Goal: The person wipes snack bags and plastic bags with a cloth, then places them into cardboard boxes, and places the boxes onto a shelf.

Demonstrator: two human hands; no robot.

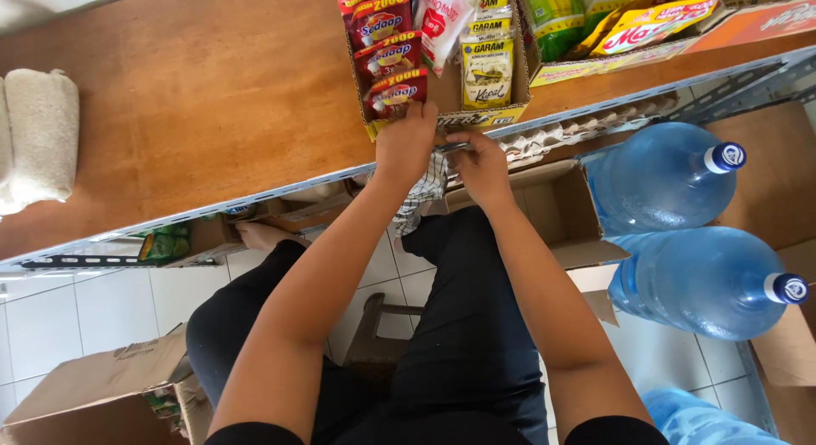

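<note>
— What does the head view show of the hands?

— Both are raised to the front edge of the wooden counter (195,96). The left hand (406,143) rests against the front of an open cardboard box (442,95) and its fingers curl down over the box's lower edge, by a red sachet (393,92). The right hand (481,166) sits just beside it, fingers bunched together around something thin and grey at the counter's metal rim – what exactly it pinches, I cannot tell.

— And the cloth?

— A checked cloth (422,194) hangs below the left hand, between the two wrists; whether the left fingers actually clamp it is hidden by the hand itself.

— What is in the box?

— Red sachets stacked in a row on the left, a white packet, and yellowish packets (487,67) on the right. A second box with green and yellow packs (612,24) stands next to it.

— Around the person?

— Two blue water jugs (667,177) lie to the right on the tiled floor, an egg tray (578,130) under the counter edge, a white rolled sack (38,130) far left on the counter, and an open carton (102,394) at lower left.
</note>
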